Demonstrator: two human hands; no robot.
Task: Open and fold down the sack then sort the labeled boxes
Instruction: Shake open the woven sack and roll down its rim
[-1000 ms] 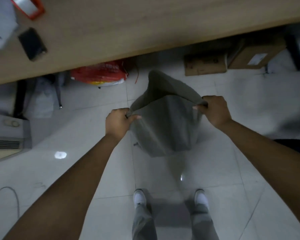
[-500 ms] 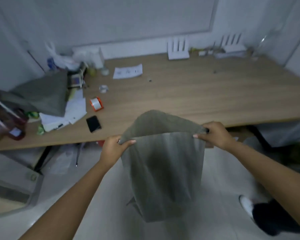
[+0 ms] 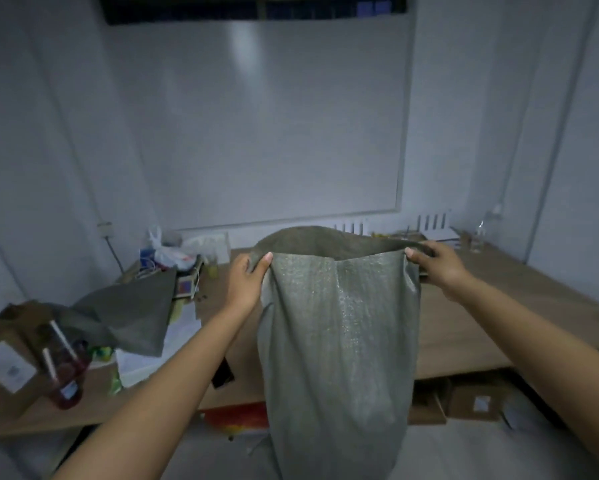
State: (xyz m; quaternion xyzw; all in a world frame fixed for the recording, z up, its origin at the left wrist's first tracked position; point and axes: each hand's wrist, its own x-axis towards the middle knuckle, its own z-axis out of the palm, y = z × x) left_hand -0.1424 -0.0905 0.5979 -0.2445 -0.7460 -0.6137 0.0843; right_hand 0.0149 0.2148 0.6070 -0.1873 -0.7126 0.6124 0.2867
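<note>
A grey woven sack (image 3: 339,341) hangs in front of me with its mouth pulled open at the top. My left hand (image 3: 246,282) grips the left edge of the mouth. My right hand (image 3: 436,265) grips the right edge. The sack's body drops below the front edge of the wooden desk (image 3: 498,306). Two cardboard boxes with white labels lie under the desk at the right (image 3: 474,403), and another labeled box (image 3: 7,358) stands on the desk at the far left.
A second grey sack (image 3: 131,313) lies over papers on the desk's left side, beside a red bottle (image 3: 66,375) and a black phone (image 3: 221,374). A red bag (image 3: 235,415) sits under the desk. A whiteboard (image 3: 256,116) hangs on the wall behind.
I have lifted the sack from near the floor up to desk height, and my view has swung up from the floor to the wall. The sack's mouth now gapes wider.
</note>
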